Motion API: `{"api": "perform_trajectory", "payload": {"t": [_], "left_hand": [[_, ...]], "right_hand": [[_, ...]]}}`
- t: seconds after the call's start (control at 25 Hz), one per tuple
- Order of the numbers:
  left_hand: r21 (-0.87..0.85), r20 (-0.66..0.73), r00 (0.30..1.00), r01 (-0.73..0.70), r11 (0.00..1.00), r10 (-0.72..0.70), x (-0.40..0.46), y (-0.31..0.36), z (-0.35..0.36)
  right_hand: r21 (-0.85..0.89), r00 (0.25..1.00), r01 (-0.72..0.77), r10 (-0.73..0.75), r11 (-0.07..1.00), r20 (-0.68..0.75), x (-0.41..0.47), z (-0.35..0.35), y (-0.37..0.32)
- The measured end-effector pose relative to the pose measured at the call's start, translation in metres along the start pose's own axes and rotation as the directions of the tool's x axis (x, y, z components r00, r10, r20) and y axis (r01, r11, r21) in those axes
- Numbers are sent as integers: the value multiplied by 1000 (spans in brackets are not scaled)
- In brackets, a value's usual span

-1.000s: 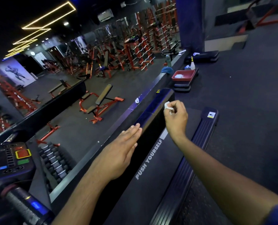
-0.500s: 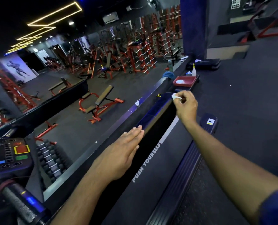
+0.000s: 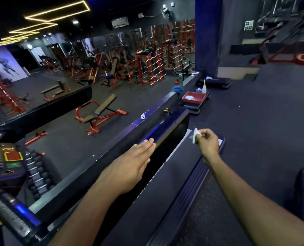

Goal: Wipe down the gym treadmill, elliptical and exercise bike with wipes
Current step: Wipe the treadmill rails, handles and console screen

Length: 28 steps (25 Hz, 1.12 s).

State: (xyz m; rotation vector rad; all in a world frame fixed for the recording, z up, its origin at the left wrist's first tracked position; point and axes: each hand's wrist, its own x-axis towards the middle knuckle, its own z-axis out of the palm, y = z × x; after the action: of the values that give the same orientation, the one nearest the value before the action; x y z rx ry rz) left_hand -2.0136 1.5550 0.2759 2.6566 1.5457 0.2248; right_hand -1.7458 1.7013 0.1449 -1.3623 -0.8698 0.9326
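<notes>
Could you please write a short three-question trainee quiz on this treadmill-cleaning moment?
1. True or false: the right hand is pressing the wipe against the left side rail of the treadmill.
2. What is the left hand doing? A) gripping a spray bottle B) lying flat with straight fingers on the left side rail C) pressing the console
3. Fill in: beyond the treadmill's end, a red ____ sits on stacked step platforms.

Key: 1. False: the hand pinches the wipe, lifted over the belt, clear of the rail. 2. B. 3. tray.
</notes>
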Motion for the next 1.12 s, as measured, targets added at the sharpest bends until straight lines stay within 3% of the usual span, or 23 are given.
{"api": "perform_trajectory", "payload": {"t": [0.12, 0.24, 0.32, 0.48, 0.68, 0.76, 0.88, 1.04, 1.12], "left_hand": [[6, 1, 1000, 13, 1000, -13, 0, -1, 3], [-10, 10, 1000, 23, 1000, -23, 2, -1, 1], [-24, 20, 999, 42, 999, -42, 3, 1, 1], [6, 31, 999, 41, 999, -41, 3, 2, 2], [70, 60, 995, 73, 995, -77, 4, 1, 6], [101, 56, 993, 97, 990, -103, 3, 0, 9], [116, 43, 992, 115, 987, -121, 0, 2, 8], [123, -10, 991, 135, 983, -135, -6, 8, 3], [130, -33, 985, 173, 976, -170, -21, 12, 1]], "right_hand": [[5, 995, 94, -93, 996, -35, 29, 0, -42], [7, 975, 189, -189, 982, 119, 51, 25, -69], [76, 957, 128, -143, 989, 253, 60, 37, -69], [223, 884, -133, 14, 966, 468, 67, 37, -59], [242, 877, -286, 151, 927, 457, 34, 34, -24], [218, 829, -417, 270, 883, 491, 1, 37, -7], [252, 728, -641, 470, 725, 499, -42, 47, 0], [413, 797, -604, 503, 682, 334, -13, 43, -23], [516, 830, -556, 404, 652, 384, 6, 36, -34]]}}
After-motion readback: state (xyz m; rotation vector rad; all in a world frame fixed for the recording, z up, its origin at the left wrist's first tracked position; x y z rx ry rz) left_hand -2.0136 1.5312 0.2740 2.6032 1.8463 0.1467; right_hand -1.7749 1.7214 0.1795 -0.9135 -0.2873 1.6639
